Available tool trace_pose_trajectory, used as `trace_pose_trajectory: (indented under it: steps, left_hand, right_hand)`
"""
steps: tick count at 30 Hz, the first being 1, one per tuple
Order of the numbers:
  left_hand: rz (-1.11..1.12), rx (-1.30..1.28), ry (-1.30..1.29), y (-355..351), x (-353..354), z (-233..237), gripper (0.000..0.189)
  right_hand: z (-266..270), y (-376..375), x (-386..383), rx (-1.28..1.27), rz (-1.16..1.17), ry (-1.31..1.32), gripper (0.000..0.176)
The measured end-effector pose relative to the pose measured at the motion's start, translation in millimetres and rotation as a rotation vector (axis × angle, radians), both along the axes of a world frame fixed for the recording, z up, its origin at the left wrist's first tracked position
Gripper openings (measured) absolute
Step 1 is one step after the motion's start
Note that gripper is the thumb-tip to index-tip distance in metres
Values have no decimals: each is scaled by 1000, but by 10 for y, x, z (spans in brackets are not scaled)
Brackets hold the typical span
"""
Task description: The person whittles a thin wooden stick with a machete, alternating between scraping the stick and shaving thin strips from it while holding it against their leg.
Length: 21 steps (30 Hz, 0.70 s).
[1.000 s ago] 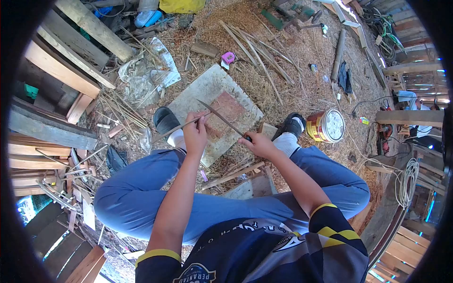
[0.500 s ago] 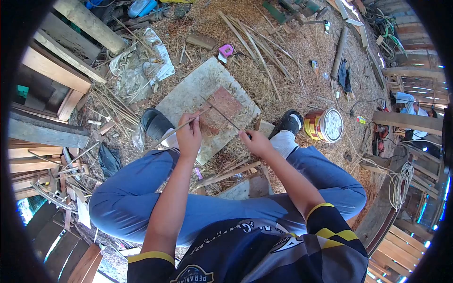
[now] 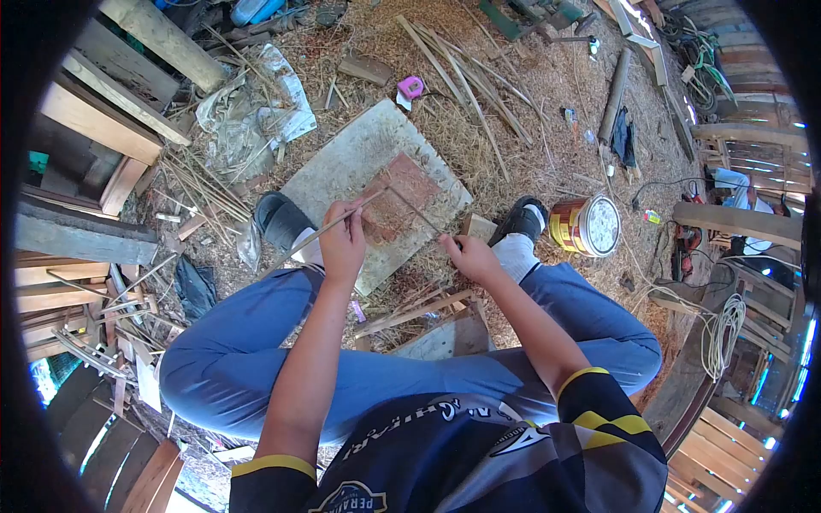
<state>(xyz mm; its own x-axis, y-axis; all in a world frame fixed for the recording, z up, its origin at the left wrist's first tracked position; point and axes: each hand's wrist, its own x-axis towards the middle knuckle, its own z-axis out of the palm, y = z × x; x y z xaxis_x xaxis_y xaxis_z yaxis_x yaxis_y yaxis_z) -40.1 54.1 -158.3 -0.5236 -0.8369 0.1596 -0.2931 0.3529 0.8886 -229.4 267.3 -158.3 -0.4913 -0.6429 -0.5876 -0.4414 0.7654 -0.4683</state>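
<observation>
My left hand [image 3: 345,248] is closed around a slender wooden stick [image 3: 313,237] that slants from above my left knee up over the board. My right hand [image 3: 470,259] grips a long, thin, dark metal tool [image 3: 416,211], its handle mostly hidden in the fist; whether it is a knife or a file I cannot tell. The tool's far end meets the stick's upper tip. Beneath both lies a pale, worn board [image 3: 329,175] with a reddish-brown patch [image 3: 409,178] and scattered shavings.
A yellow paint bucket [image 3: 564,227] with a pale lid stands right of my right foot. Past the board lie a pink tape measure [image 3: 410,87] and long wood strips [image 3: 466,81]. Crumpled plastic [image 3: 286,94] is at upper left. Coiled cable [image 3: 725,338] hangs at right.
The tool has slid down and right along its length, its far end now at the stick's tip instead of beyond it. My left hand has barely moved.
</observation>
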Motion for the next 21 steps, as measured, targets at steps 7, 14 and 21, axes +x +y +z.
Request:
trace_pose_trajectory:
  steps: [7,14,21]
  left_hand:
    - [-4,37,61,-15,-7,-11,3]
    - [-37,2,-10,-6,5,77,3]
    - [-33,29,10,-23,14,8,4]
  right_hand:
    - [-60,51,-16,30,-16,-2,74]
    - [-4,45,-2,21,36,47,79]
    - [-81,105,-49,48,20,-32,81]
